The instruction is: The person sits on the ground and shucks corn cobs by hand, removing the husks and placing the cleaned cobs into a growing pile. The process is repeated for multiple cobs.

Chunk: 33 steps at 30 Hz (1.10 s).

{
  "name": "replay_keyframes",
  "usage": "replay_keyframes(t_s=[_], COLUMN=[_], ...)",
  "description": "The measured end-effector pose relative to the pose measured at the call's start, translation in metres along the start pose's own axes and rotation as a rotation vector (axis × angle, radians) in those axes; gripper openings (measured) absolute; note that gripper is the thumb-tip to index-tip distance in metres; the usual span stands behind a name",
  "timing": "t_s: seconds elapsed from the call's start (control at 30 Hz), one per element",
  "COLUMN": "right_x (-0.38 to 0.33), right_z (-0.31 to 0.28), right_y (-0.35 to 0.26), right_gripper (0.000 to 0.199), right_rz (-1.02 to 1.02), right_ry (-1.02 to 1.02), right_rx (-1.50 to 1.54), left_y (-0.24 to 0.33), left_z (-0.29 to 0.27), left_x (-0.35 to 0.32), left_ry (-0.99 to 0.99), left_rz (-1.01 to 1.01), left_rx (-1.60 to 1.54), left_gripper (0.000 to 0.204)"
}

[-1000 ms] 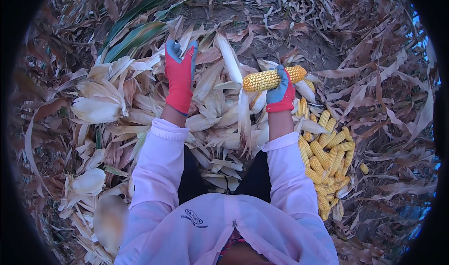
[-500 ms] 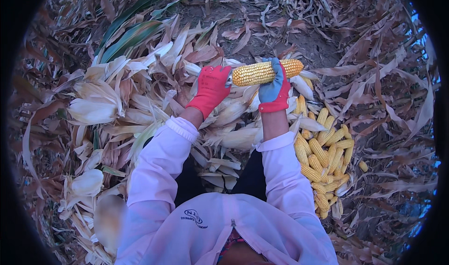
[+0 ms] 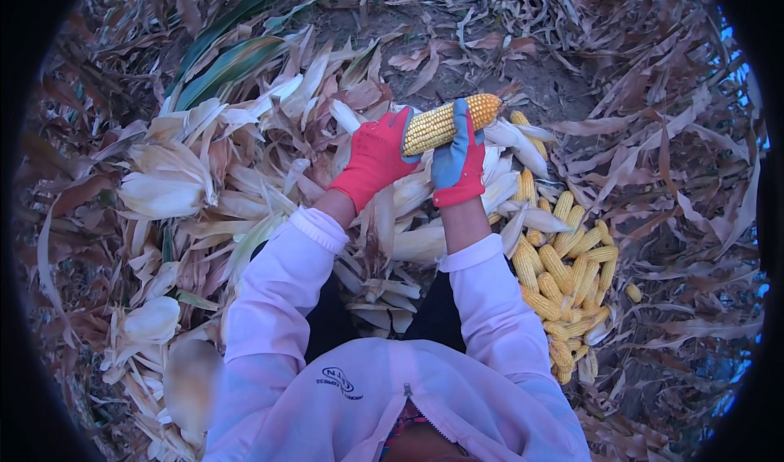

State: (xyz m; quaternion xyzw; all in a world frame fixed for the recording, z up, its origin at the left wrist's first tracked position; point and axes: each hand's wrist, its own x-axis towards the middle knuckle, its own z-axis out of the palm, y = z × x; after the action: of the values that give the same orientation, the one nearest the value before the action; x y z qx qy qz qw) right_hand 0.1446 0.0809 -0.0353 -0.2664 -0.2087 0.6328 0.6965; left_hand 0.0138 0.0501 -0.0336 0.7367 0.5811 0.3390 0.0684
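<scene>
Both my hands wear red and grey gloves and hold one yellow corn cob [image 3: 448,122] in front of me. My left hand [image 3: 376,155] grips its left end. Around the cob's middle closes my right hand [image 3: 460,162], and the cob's tip sticks out up and to the right. The cob is bare, with no husk on it. Pale corn husks [image 3: 245,193] lie heaped under and to the left of my hands. A pile of husked yellow cobs [image 3: 567,278] lies on the ground to my right.
Green corn leaves [image 3: 233,58] lie at the upper left beyond the husks. Dry brown leaves and stalks [image 3: 653,160] cover the ground all round. Bare soil [image 3: 482,21] shows ahead. My pink sleeves and jacket fill the lower middle.
My left hand left the husk heap and came right onto the cob's left end. My right hand kept hold of the cob, and both hands now carry it near the middle.
</scene>
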Motion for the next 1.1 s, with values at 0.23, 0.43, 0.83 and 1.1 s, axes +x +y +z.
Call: replay_keyframes(t_s=[0.23, 0.43, 0.83, 1.1], right_x=[-0.003, 0.013, 0.009, -0.019], right_z=[0.013, 0.000, -0.012, 0.008], right_y=[-0.020, -0.036, -0.041, -0.006], right_gripper=[0.028, 0.025, 0.054, 0.038], right_rz=[-0.068, -0.154, -0.028, 0.200], right_ry=[-0.091, -0.002, -0.408, -0.352], right_rx=[-0.189, -0.214, -0.727, -0.251], left_y=[-0.021, -0.038, -0.023, 0.020], left_z=[-0.025, -0.023, -0.051, -0.024], left_x=[0.010, 0.007, 0.010, -0.006], left_ry=[-0.208, -0.233, 0.034, 0.007], left_rz=[-0.110, -0.184, -0.206, -0.084], left_rx=[-0.793, -0.909, -0.580, -0.327], left_gripper=[0.067, 0.071, 0.066, 0.077])
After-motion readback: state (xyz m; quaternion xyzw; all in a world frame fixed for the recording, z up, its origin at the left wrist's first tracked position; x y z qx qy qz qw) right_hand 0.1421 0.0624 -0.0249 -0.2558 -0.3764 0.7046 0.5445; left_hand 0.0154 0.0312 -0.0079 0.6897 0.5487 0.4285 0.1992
